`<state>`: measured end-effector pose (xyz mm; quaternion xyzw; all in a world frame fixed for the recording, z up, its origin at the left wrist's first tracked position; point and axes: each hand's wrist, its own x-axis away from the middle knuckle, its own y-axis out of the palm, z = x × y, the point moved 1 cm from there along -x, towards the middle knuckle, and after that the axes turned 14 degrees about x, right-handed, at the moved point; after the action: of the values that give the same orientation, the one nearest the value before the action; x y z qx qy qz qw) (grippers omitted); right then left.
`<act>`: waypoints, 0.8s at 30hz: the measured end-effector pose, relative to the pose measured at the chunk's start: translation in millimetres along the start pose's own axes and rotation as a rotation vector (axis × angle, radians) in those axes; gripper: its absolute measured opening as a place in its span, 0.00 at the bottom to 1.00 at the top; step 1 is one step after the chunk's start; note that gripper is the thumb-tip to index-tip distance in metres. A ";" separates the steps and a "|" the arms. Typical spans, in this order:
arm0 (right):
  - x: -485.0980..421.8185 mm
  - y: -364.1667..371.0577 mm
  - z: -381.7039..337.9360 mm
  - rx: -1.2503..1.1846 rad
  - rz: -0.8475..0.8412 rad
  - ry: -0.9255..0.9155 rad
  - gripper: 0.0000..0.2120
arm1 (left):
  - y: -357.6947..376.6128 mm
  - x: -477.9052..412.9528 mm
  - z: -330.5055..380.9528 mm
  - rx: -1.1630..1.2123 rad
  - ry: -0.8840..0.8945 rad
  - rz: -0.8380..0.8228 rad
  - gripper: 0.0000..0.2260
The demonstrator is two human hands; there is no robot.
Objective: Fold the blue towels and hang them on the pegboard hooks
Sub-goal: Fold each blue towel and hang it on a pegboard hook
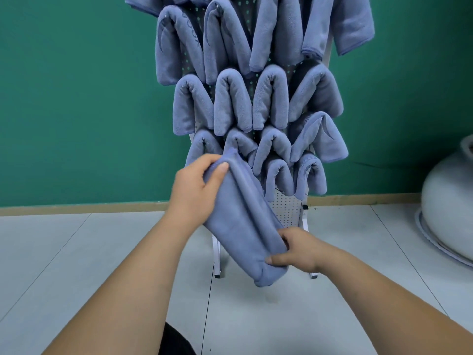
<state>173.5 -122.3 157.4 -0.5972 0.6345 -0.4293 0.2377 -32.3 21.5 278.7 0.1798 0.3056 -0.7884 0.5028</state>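
Observation:
A folded blue towel [243, 216] slants from upper left to lower right in front of the white pegboard [288, 208]. My left hand [197, 188] grips its upper end, thumb on top. My right hand [299, 252] pinches its lower end from the right. Several folded blue towels [231, 101] hang over hooks in rows across the board, covering most of it. The towel's top end lies close to the lowest left row of hung towels [202, 147]; whether it touches a hook is hidden.
The pegboard stands on white legs [217, 257] on a grey tiled floor, against a green wall with a tan skirting. A large white rounded object [450, 201] on a round base sits at the right edge.

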 end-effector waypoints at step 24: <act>-13.2 -18.6 29.1 -0.557 0.467 0.427 0.08 | -28.0 -3.5 -52.1 -0.168 -0.377 0.301 0.09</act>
<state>209.8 -115.6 154.9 -0.3763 0.8797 -0.2900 0.0216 -57.3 67.0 250.1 0.0305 0.2406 -0.6960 0.6759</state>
